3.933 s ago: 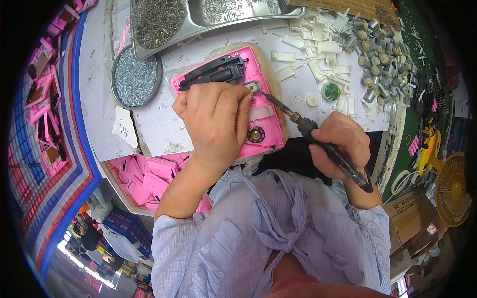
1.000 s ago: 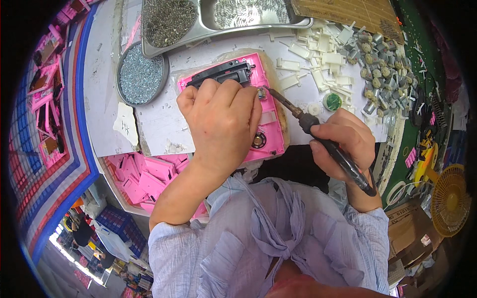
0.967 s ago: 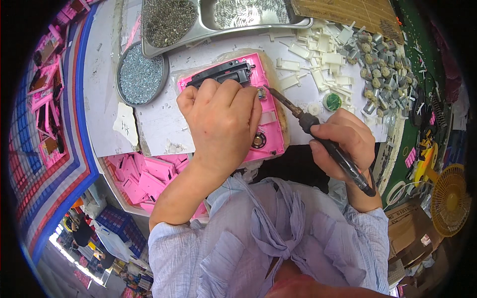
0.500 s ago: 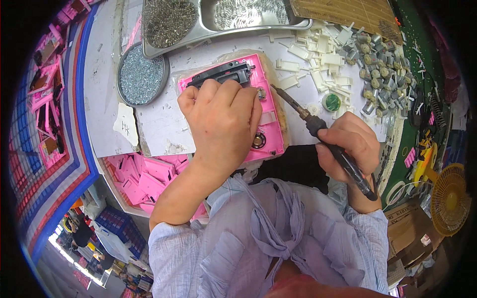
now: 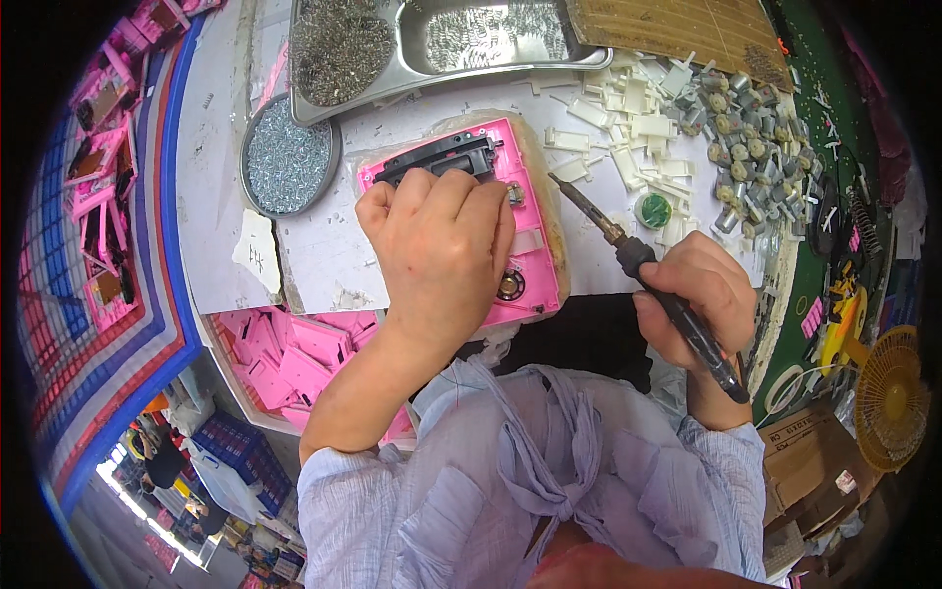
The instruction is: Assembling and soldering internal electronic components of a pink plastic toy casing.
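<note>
Pressing pink housing (image 5: pixel 530 245) flat at surface's middle, left hand (image 5: pixel 442 245) lies spread over it. Right hand (image 5: pixel 697 304), grip pressed around soldering iron (image 5: pixel 638 265), holds tip just off housing's right edge. Judgement: solder work midway; small speaker (image 5: pixel 510 286) seated, housing open, unclosed.

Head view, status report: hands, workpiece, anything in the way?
Left hand flat on the pink casing. Right hand grips the soldering iron, tip clear of the casing. Nothing between.
</note>
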Demonstrator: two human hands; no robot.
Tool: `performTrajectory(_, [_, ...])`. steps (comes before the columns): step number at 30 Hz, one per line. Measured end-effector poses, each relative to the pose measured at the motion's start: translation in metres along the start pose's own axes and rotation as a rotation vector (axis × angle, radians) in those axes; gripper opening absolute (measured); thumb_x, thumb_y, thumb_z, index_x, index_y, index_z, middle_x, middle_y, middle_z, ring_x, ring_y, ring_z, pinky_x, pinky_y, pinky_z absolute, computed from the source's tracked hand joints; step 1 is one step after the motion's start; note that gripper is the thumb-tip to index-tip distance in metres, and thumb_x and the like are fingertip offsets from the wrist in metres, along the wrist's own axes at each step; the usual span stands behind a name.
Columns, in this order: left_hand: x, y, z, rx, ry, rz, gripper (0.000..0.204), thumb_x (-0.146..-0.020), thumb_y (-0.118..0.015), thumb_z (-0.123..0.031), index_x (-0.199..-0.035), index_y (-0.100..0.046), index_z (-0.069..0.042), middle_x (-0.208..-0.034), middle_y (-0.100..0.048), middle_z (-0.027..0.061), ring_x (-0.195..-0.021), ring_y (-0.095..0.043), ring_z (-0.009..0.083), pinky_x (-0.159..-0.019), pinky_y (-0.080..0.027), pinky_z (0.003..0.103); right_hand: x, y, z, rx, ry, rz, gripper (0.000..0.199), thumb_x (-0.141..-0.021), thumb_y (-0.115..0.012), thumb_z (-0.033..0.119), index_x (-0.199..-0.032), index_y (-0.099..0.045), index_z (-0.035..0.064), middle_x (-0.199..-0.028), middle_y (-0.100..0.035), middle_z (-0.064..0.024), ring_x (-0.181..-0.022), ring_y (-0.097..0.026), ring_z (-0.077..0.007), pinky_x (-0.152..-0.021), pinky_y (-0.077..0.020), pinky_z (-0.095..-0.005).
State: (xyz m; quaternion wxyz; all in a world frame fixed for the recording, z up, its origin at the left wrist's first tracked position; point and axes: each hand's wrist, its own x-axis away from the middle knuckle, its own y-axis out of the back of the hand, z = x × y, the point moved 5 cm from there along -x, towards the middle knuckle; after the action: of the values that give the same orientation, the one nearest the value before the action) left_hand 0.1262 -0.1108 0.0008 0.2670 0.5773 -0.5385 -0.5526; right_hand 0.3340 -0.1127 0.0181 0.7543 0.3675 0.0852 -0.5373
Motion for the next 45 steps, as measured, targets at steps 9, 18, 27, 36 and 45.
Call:
performTrajectory(9, [0.008,0.014,0.001,0.046,0.036,-0.024,0.024,-0.076,-0.076,-0.014,-0.100,-0.072,-0.011,-0.088,-0.066,0.0005,-0.080,-0.057,0.0162,-0.080,-0.032,0.034,0.001,0.002,-0.003,-0.001,-0.001,-0.011,0.033,-0.066,-0.075,-0.004,-0.097,-0.065,0.0002,-0.062,-0.055,-0.0065,-0.051,-0.052,-0.0214,-0.048,-0.0386,-0.0303])
performTrajectory(18, [0.012,0.006,0.016,0.206,-0.019,-0.064,0.024,-0.076,-0.074,-0.005,-0.099,-0.070,-0.008,-0.084,-0.065,0.0027,-0.075,-0.059,0.0194,-0.072,-0.041,0.034,-0.009,-0.007,-0.002,-0.006,0.053,-0.005,0.033,-0.067,-0.075,-0.003,-0.098,-0.065,-0.0001,-0.063,-0.056,-0.0065,-0.052,-0.052,-0.0213,-0.048,-0.0387,-0.0304])
performTrajectory(27, [0.006,-0.002,0.012,0.171,-0.049,-0.031,0.018,-0.074,-0.076,-0.003,-0.090,-0.070,-0.007,-0.078,-0.065,0.0038,-0.070,-0.060,0.0200,-0.067,-0.041,0.033,-0.007,-0.010,-0.008,-0.016,0.015,0.037,0.033,-0.065,-0.076,-0.003,-0.096,-0.066,0.0008,-0.061,-0.053,-0.0056,-0.051,-0.051,-0.0210,-0.047,-0.0379,-0.0307])
performTrajectory(36, [0.006,-0.003,0.014,0.199,-0.064,-0.052,0.019,-0.073,-0.076,-0.003,-0.091,-0.069,-0.007,-0.079,-0.065,0.0036,-0.070,-0.059,0.0201,-0.069,-0.040,0.033,-0.007,-0.016,-0.010,-0.039,0.007,0.052,0.034,-0.062,-0.076,-0.005,-0.094,-0.066,0.0021,-0.060,-0.052,-0.0046,-0.050,-0.050,-0.0205,-0.045,-0.0373,-0.0305])
performTrajectory(45, [0.007,-0.005,0.013,0.185,-0.073,-0.047,0.020,-0.073,-0.077,-0.003,-0.091,-0.069,-0.008,-0.079,-0.065,0.0031,-0.071,-0.059,0.0192,-0.071,-0.039,0.033,-0.007,-0.019,-0.009,-0.040,0.005,0.068,0.033,-0.063,-0.076,-0.004,-0.094,-0.066,0.0025,-0.061,-0.054,-0.0047,-0.050,-0.051,-0.0200,-0.046,-0.0387,-0.0304])
